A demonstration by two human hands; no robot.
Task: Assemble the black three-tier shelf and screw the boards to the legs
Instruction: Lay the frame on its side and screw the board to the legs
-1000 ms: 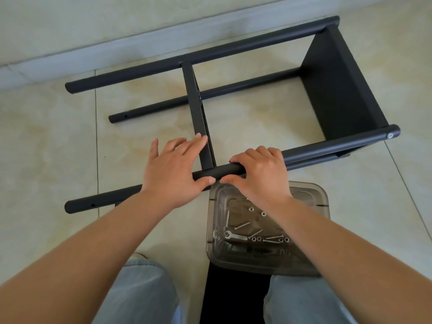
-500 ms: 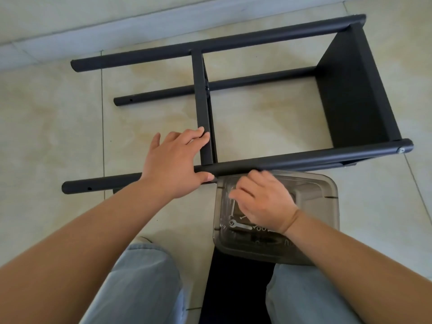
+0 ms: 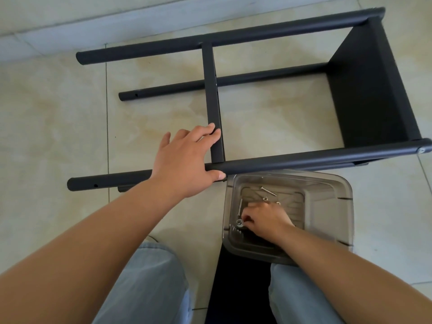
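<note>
The black shelf lies on its side on the tiled floor. It has long round legs, a middle board (image 3: 210,90) and an end board (image 3: 369,90) at the right. My left hand (image 3: 184,160) rests on the near leg (image 3: 304,160) where the middle board meets it, fingers straight on the board's edge and thumb against the leg. My right hand (image 3: 266,218) is down inside a clear plastic bin (image 3: 327,206) of loose screws (image 3: 268,191) and washers. Its fingers are curled at a metal ring on the bin's floor. Whether they hold anything is hidden.
The bin stands just in front of the near leg, partly on a black board (image 3: 238,288) that lies between my knees in jeans (image 3: 152,288). A wall skirting (image 3: 93,26) runs behind the far leg (image 3: 210,40). Open tile lies to the left.
My right hand let go of the near leg and went down into the bin. My left hand stayed on the leg and middle board. The view shifted left.
</note>
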